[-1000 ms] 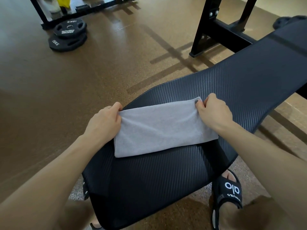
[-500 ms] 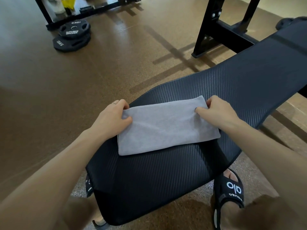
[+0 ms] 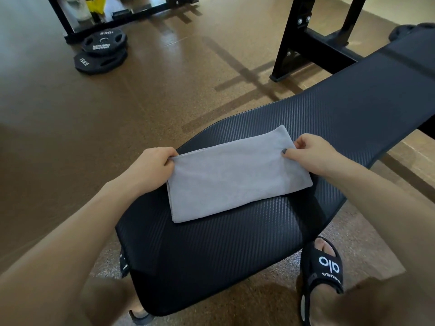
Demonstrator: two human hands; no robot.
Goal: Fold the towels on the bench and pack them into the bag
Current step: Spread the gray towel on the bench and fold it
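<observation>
On the bench [image 3: 235,255], both hands now pinch the towel [image 3: 235,175] (corners).

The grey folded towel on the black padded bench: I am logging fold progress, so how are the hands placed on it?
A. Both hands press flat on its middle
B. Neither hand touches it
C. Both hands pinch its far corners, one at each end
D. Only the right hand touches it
C: the left hand and the right hand each pinch an end of the grey folded towel, which lies on the black padded bench.
</observation>
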